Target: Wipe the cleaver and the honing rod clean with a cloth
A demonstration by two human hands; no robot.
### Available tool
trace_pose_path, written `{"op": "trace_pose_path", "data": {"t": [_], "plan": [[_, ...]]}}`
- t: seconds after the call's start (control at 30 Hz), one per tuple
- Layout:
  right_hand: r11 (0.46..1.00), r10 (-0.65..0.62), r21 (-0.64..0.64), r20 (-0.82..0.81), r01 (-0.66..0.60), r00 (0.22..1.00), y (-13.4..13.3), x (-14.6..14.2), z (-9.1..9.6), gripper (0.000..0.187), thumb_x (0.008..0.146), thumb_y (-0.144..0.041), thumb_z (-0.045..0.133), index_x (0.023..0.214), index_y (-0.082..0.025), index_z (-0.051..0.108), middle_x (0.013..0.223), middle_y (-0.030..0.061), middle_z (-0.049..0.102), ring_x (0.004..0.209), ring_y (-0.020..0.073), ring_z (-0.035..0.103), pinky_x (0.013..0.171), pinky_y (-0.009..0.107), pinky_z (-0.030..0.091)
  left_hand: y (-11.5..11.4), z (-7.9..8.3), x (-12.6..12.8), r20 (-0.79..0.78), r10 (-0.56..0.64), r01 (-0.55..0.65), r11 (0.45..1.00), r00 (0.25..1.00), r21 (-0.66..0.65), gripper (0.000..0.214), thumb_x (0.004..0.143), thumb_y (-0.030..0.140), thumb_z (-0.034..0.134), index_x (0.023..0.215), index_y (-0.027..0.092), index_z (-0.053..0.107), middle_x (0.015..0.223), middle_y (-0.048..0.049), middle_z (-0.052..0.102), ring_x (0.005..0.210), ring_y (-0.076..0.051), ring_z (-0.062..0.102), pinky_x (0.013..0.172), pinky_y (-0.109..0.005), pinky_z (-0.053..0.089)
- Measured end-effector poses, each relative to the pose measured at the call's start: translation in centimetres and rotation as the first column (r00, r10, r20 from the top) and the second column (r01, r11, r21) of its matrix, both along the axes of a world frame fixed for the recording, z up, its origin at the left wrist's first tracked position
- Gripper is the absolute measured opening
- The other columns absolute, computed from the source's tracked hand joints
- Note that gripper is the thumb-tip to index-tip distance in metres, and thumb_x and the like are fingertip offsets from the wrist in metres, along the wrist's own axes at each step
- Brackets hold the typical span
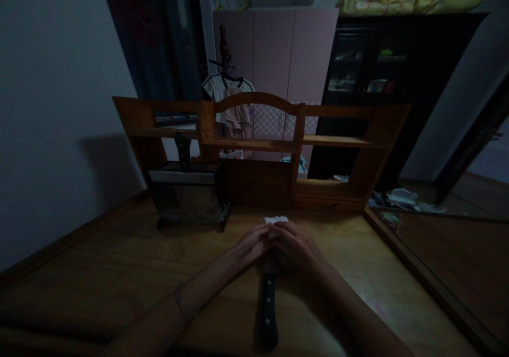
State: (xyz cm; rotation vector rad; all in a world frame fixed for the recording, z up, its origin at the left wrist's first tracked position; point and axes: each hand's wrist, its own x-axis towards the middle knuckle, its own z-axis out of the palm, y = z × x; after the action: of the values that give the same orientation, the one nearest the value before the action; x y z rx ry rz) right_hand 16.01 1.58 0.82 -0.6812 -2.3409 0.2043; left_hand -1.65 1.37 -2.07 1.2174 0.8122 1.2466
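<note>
A knife with a black riveted handle (269,309) lies on the wooden desk (222,314), its handle toward me. Both hands meet over the far part of its blade (271,264), which they partly hide. My left hand (254,241) has its fingers closed around a white tissue (275,220). From the other side my right hand (296,243) curls over the same tissue, fingers bent and touching the left ones. Only the tissue's top edge shows above the fingers. Whether the fingers touch the blade is hidden.
A black knife block (186,198) with a knife handle (183,151) sticking up stands at the back left of the desk. Behind it runs a wooden shelf unit (254,145) with a small drawer (328,205). A white wall (59,107) borders the left side.
</note>
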Motion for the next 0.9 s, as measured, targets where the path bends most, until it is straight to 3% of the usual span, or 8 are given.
{"op": "trace_pose_path", "data": {"t": [0.13,0.23,0.37,0.53,0.77,0.9], "plan": [[0.998,-0.029,-0.049,-0.064,0.026,0.998,0.5,0.2,-0.3,0.027,0.09,-0.023,0.052,0.114,-0.028,0.062,0.117,0.0062,0.061,0.104,0.0214,0.059,0.09,0.035,0.048,-0.3,0.8,0.2,0.351,-0.13,0.195,0.968,0.927,-0.158,0.016,0.085,0.018,0.056,0.097,0.011,0.063,0.103,-0.0101,0.064,0.094,-0.015,0.061,0.092,-0.029,0.047],[0.995,-0.033,-0.1,-0.161,0.017,0.986,0.8,0.4,-0.4,0.023,0.091,-0.025,0.05,0.108,-0.029,0.066,0.113,0.0046,0.063,0.102,0.0198,0.06,0.09,0.034,0.048,-0.8,1.8,0.3,0.421,-0.201,0.277,0.952,0.885,-0.127,0.026,0.08,0.008,0.056,0.105,0.011,0.062,0.109,-0.0101,0.062,0.101,-0.015,0.059,0.1,-0.03,0.04],[0.99,-0.027,-0.139,-0.196,0.0,0.98,0.9,0.7,-0.5,0.023,0.091,-0.025,0.05,0.107,-0.028,0.066,0.113,0.0041,0.064,0.102,0.0192,0.061,0.091,0.034,0.047,-1.1,2.0,0.3,0.417,-0.235,0.296,0.951,0.878,-0.088,0.032,0.074,0.002,0.054,0.103,0.011,0.064,0.11,-0.0095,0.063,0.103,-0.015,0.058,0.104,-0.031,0.036],[0.99,-0.03,-0.139,-0.168,0.006,0.985,0.9,0.8,-0.2,0.02,0.089,-0.025,0.052,0.102,-0.026,0.067,0.109,0.006,0.066,0.097,0.0212,0.062,0.088,0.035,0.048,-1.4,2.1,0.6,0.326,-0.207,0.253,0.962,0.922,-0.104,0.03,0.074,0.007,0.059,0.103,0.013,0.065,0.11,-0.0087,0.064,0.104,-0.017,0.058,0.103,-0.033,0.036],[0.926,-0.302,-0.346,-0.442,0.15,0.845,0.3,0.3,0.2,0.024,0.089,-0.036,0.05,0.092,-0.02,0.068,0.085,0.0054,0.072,0.075,0.0198,0.068,0.066,0.029,0.053,-1.7,2.3,0.9,0.258,-0.235,0.27,0.957,0.937,-0.107,0.039,0.074,0.012,0.062,0.113,0.017,0.061,0.118,-0.0079,0.061,0.113,-0.02,0.053,0.105,-0.035,0.033],[0.973,-0.187,-0.197,-0.363,0.122,0.913,0.5,0.4,-0.6,0.025,0.087,-0.032,0.054,0.107,-0.025,0.067,0.097,0.0035,0.073,0.081,0.0208,0.07,0.072,0.031,0.054,-1.4,1.7,0.8,0.263,-0.245,0.274,0.958,0.933,-0.08,0.031,0.075,0.013,0.062,0.106,0.015,0.063,0.113,-0.0091,0.062,0.108,-0.02,0.055,0.102,-0.036,0.037]]}}
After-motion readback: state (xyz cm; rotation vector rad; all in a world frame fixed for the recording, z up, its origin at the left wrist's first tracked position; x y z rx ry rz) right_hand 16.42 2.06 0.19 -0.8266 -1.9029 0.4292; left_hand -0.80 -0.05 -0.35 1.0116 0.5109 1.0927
